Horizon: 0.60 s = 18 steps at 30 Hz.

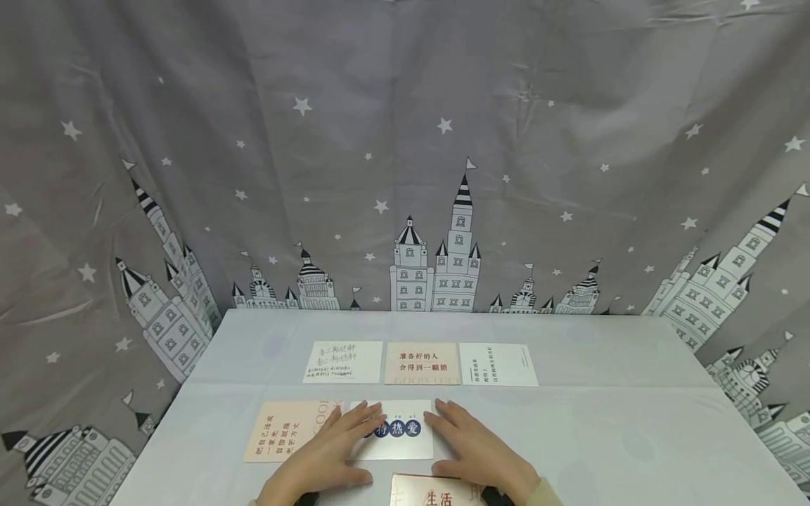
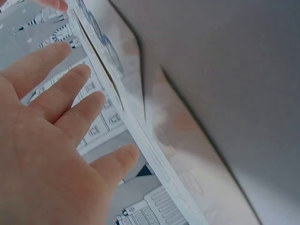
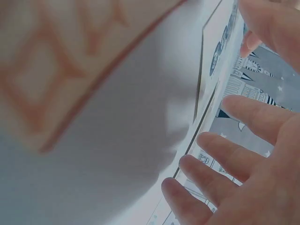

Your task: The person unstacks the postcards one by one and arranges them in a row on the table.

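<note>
A white card with dark blue circles and characters lies flat between my two hands. My left hand reaches over its left edge with fingers spread and relaxed, also covering part of a peach card with red-brown writing. At the white card's right edge is my right hand, its fingers extended. Neither hand grips anything; whether the fingertips touch the card I cannot tell. Near my right wrist lies a cream card with red characters, cut off by the head view's lower edge and blurred in the right wrist view.
Farther back, a row holds a handwritten white card, a peach card with red text and a white card with vertical text. They lie on a white tabletop. Behind hangs a grey curtain printed with castles and stars.
</note>
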Available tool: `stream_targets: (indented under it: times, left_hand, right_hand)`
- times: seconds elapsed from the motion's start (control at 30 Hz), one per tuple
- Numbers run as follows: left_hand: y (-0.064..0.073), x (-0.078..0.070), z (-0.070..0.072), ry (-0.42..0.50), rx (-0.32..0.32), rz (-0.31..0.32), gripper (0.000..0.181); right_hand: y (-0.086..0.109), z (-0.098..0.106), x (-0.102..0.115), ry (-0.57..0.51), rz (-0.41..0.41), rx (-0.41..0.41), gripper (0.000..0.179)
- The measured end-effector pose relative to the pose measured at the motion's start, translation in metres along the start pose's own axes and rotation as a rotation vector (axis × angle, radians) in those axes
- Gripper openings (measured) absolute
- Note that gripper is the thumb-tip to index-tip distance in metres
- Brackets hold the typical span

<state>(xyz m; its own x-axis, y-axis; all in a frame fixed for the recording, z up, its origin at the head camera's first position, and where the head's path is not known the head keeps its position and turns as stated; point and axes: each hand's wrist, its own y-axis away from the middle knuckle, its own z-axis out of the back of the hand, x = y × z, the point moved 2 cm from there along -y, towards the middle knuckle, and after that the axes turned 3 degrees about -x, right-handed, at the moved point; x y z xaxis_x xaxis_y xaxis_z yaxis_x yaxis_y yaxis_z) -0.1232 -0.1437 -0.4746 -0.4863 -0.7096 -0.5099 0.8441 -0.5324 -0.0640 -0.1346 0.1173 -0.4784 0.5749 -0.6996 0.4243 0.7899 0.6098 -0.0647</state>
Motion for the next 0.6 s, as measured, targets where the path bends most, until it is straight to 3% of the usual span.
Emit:
stream_targets:
  times: [0.2,0.43,0.6]
  left_hand:
    - [0.005,-0.011,-0.009,0.001,0.026,-0.026,0.082]
    - [0.009,-0.027,-0.020,-0.038,0.012,-0.146,0.089]
    - [0.012,-0.036,-0.030,-0.034,0.021,-0.183,0.085]
  right_hand:
    - [0.016,0.001,-0.002,-0.024,-0.025,-0.012,0.072]
    - [0.033,0.003,-0.001,-0.055,-0.043,-0.016,0.072]
    - [0.040,0.002,-0.001,-0.044,-0.012,-0.018,0.075]
